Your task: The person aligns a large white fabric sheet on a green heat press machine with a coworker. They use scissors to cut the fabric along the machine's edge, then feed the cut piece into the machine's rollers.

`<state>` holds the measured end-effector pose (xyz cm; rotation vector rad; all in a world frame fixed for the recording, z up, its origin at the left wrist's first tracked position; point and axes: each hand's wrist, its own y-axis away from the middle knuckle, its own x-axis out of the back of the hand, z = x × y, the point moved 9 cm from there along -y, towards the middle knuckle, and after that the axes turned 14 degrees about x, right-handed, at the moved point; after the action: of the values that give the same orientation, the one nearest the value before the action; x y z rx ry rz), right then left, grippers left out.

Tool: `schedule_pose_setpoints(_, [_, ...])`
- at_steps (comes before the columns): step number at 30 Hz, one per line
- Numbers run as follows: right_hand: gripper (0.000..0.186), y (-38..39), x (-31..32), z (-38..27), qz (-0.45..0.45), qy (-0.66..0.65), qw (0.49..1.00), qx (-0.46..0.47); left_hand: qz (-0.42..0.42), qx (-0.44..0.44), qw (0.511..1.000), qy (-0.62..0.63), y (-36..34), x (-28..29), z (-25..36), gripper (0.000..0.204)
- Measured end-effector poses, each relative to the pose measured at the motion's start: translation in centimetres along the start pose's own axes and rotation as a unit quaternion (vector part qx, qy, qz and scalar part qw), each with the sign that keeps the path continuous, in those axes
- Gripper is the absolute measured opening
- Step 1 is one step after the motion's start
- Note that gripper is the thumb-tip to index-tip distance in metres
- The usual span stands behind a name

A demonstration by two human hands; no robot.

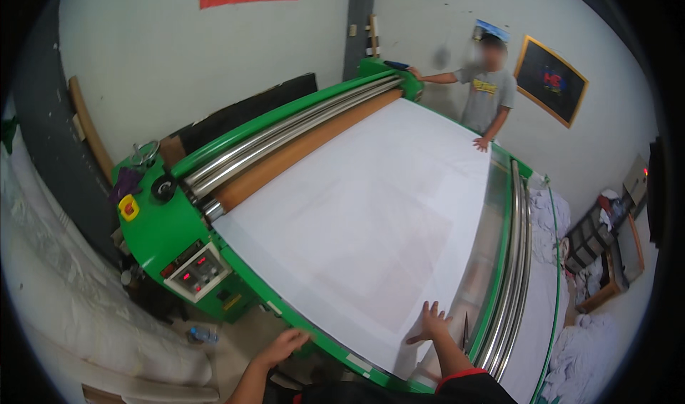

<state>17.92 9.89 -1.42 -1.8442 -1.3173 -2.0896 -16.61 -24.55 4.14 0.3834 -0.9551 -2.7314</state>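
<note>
A large white sheet (371, 211) lies flat over the bed of a green roller machine (164, 225). My right hand (430, 322) presses flat, fingers spread, on the sheet's near corner. My left hand (285, 345) rests on the machine's green front edge beside the sheet, fingers loosely apart, holding nothing. At the far side another person (487, 90) in a grey shirt has one hand on the sheet's far corner and the other on the machine's end.
Steel rollers (292, 129) and an orange-brown roller run along the machine's back; more steel rollers (510, 275) on the right. A control panel (196, 270) with a yellow stop button faces me. White cloth piles (578, 347) lie right; a plastic bottle (202, 335) on the floor.
</note>
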Motion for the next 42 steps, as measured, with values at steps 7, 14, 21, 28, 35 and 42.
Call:
schedule_pose_setpoints(7, [0.175,1.7,0.0,0.0,0.006,-0.039,0.999,-0.002,0.247,-0.208,0.880,-0.348,-14.8,-2.5,10.1,0.099])
schedule_pose_setpoints(14, [0.119,4.9,-1.2,-1.5,0.196,0.040,0.976,0.083,0.220,-0.225,0.791,-0.525,-24.6,-9.8,17.9,0.137])
schedule_pose_setpoints(21, [0.112,6.0,0.8,-0.1,0.102,-0.025,0.990,0.095,0.273,-0.210,0.720,-0.602,-32.6,-11.8,20.3,0.130])
schedule_pose_setpoints(28, [0.057,-9.2,13.5,8.9,0.405,-0.099,0.889,0.188,0.315,-0.230,0.627,-0.674,-29.4,-12.5,20.4,0.112])
schedule_pose_setpoints(35, [0.073,-37.8,32.2,12.5,0.486,-0.001,0.874,-0.015,0.278,-0.257,0.629,-0.679,-30.7,-13.2,20.7,0.116])
schedule_pose_setpoints(42, [0.080,-40.4,31.5,14.1,0.325,-0.046,0.939,-0.105,0.180,-0.141,0.737,-0.636,-32.4,-12.2,20.1,0.140])
